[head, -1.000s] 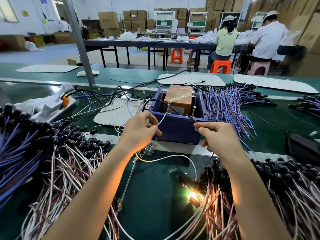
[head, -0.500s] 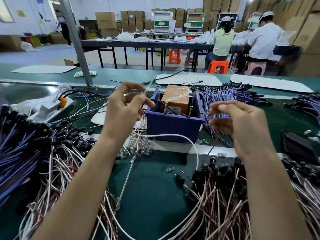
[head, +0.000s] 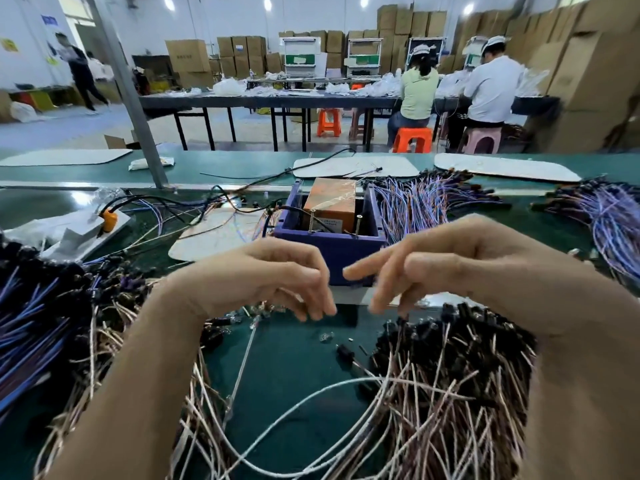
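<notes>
The left hand (head: 277, 275) comes in from 7 o'clock, the right hand (head: 450, 268) from 5 o'clock. Both wrists are bent, with fingers drooping loose and their tips near each other.

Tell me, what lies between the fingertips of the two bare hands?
In the head view, no wire spans the gap between left hand and right hand; only the dark blue plastic box shows behind it.

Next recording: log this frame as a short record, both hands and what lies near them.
left hand: raised over the green mat, fingers hanging loose, nothing visibly held
right hand: raised, fingers loose and blurred, nothing visibly held
behind hands: blue bin holding an orange box
under right hand: pinkish wires with black ends, piled
between forearms: white wire on the green mat
</notes>
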Demonstrator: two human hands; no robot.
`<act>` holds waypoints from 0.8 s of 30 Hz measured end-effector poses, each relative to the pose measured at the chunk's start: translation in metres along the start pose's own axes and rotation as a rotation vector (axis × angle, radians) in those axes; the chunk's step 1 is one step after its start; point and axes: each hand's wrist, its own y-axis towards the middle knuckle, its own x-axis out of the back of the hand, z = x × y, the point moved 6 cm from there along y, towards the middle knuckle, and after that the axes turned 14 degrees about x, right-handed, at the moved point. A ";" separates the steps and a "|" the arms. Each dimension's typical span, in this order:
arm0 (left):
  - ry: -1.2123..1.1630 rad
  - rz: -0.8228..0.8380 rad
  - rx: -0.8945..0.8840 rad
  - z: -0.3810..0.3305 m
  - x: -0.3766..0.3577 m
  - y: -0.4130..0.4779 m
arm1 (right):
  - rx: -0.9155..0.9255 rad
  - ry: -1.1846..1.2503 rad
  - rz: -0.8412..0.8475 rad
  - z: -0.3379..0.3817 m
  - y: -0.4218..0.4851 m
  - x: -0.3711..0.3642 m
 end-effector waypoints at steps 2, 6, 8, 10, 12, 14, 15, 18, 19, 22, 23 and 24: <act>0.223 -0.136 0.062 -0.001 -0.014 0.014 | -0.019 0.041 -0.087 0.001 0.002 0.002; 0.665 -0.219 0.153 -0.003 -0.061 0.030 | -0.059 -0.002 -0.169 -0.001 0.000 0.009; 0.783 -0.120 0.209 0.001 -0.093 0.032 | -0.076 -0.040 -0.172 -0.002 -0.001 0.011; 0.952 -0.087 0.225 0.004 -0.122 0.035 | -0.080 -0.058 -0.176 -0.002 -0.001 0.012; 1.140 -0.046 0.187 0.006 -0.149 0.039 | -0.087 -0.061 -0.185 -0.004 0.001 0.011; 1.217 0.035 0.147 0.012 -0.168 0.042 | -0.094 -0.061 -0.197 -0.006 0.002 0.011; 1.212 0.056 0.143 0.015 -0.172 0.043 | -0.094 -0.059 -0.202 -0.007 0.002 0.012; 1.032 -0.027 0.138 0.018 -0.166 0.047 | -0.087 -0.052 -0.248 -0.007 0.001 0.015; 0.934 -0.097 0.126 0.016 -0.160 0.047 | -0.084 -0.050 -0.270 -0.007 0.001 0.017; 0.684 -0.335 0.044 0.007 -0.142 0.047 | -0.073 -0.038 -0.318 -0.009 0.000 0.023; 0.618 -0.387 0.030 0.006 -0.139 0.048 | -0.074 -0.033 -0.323 -0.010 -0.001 0.023; 0.558 -0.405 0.044 0.009 -0.137 0.049 | -0.078 -0.033 -0.325 -0.011 -0.001 0.024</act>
